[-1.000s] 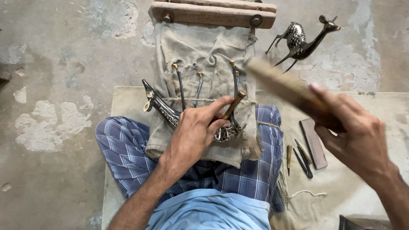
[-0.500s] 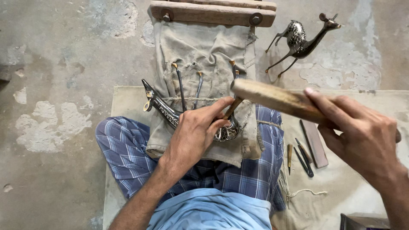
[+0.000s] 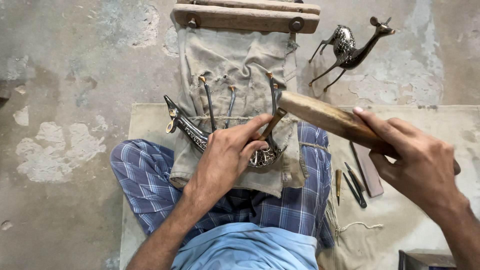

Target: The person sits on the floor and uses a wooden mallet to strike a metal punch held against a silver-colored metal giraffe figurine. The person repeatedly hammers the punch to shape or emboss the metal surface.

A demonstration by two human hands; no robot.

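Note:
A dark metal deer figurine (image 3: 192, 131) lies upside down on a beige cloth (image 3: 235, 55) over my lap, its legs pointing up. My left hand (image 3: 227, 157) rests on its body and pinches a short brown punch (image 3: 270, 125) tilted against the figurine. My right hand (image 3: 417, 165) grips a wooden mallet (image 3: 325, 117). The mallet's far end sits right at the top of the punch.
A finished metal deer figurine (image 3: 350, 47) stands on the concrete floor at the upper right. A wooden block with bolts (image 3: 245, 15) holds the cloth's far end. Small chisels (image 3: 352, 180) and a flat brown bar (image 3: 367, 170) lie on the mat to my right.
My right hand swung the mallet down from a raised, tilted pose until its end reached the punch's top. My left hand and the figurine stayed in place.

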